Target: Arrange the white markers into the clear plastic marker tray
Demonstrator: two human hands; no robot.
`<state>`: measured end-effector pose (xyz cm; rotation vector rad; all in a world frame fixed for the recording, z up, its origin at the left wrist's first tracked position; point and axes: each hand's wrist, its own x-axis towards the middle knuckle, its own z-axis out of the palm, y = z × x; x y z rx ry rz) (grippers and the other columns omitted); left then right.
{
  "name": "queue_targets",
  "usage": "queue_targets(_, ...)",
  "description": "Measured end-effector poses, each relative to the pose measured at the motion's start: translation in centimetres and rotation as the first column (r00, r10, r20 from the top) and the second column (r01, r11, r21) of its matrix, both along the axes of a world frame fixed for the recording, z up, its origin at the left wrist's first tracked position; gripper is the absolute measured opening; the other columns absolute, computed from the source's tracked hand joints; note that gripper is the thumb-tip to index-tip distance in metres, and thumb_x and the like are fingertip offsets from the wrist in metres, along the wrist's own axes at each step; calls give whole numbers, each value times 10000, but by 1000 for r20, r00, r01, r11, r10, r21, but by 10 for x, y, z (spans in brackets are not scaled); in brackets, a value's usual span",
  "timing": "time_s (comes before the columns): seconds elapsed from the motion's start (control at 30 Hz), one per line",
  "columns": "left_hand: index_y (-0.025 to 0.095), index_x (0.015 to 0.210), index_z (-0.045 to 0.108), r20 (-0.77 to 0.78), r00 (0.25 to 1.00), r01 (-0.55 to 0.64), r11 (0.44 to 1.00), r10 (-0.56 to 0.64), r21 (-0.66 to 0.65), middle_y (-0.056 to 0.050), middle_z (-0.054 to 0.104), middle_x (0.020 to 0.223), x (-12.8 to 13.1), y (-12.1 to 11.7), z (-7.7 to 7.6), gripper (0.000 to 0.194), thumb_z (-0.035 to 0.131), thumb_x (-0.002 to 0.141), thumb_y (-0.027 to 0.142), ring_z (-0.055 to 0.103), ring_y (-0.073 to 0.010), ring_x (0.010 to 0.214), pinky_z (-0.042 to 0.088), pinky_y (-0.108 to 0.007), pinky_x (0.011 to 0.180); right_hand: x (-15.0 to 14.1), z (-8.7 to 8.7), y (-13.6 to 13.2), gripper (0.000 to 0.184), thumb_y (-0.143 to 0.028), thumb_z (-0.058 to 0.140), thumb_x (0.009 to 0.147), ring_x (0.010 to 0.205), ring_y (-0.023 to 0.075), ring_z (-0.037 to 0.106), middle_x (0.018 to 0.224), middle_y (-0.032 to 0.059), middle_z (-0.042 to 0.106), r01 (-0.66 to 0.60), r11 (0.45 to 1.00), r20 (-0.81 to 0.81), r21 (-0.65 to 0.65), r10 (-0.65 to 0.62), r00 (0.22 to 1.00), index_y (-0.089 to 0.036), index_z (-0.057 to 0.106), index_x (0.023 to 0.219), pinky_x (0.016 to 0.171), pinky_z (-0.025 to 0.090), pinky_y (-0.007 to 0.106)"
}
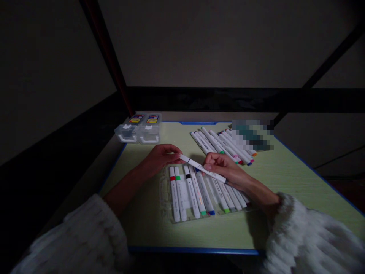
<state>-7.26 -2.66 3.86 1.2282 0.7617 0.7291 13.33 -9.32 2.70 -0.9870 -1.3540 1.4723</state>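
Observation:
A white marker (196, 165) slants between both hands above the table. The fingertips of my left hand (165, 155) pinch its upper left end, and my right hand (224, 167) grips it around the middle and lower part. Directly below lies an open clear plastic case (164, 194) with several white markers in it, among them a red-banded marker (175, 196), a green-banded marker (180, 196) and a black-banded marker (192, 196). My right hand and forearm hide part of the case's right side.
Behind my right hand lies a loose group of markers (211, 141) with coloured ends. Two clear plastic boxes (149, 129) with white handles stand at the back left. A pixelated patch covers something at the back right. Blue trim edges the table (299, 190).

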Motion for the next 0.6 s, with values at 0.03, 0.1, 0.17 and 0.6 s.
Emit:
queue_targets(0.03,109,685,574,-1,1000,6,1000,-6,0,22,629,636,0,0,0,319,764,507,293,610,-86,606,487,-216,651,0,-1,0,260,-354,696,642,449,54,419,555,-30,569,-1,1000,13,3,1,1000,-162,524,617,401,266,186)
queue_targets(0.1,111,689,573,-3,1000,25,1000,-25,3,21,630,638,1,-1,-2,312,759,516,292,611,-86,610,486,-216,649,1,-2,0,271,-360,693,643,436,52,388,544,-35,550,-8,1000,35,8,8,999,-165,510,607,385,240,186)
queue_targets(0.17,113,702,577,-8,998,59,998,-58,12,15,636,645,2,-1,-4,294,748,538,287,612,-88,620,484,-217,652,1,-2,0,282,-366,691,644,426,49,364,522,-46,517,-20,1000,45,14,19,999,-168,496,595,375,222,186)
queue_targets(0.6,124,825,590,-9,989,151,984,-151,96,-32,664,745,-1,2,-10,288,703,615,285,620,-122,690,457,-254,692,2,-7,0,253,-301,700,654,421,49,354,488,-63,477,-29,999,5,32,29,1000,-170,488,606,393,206,197)
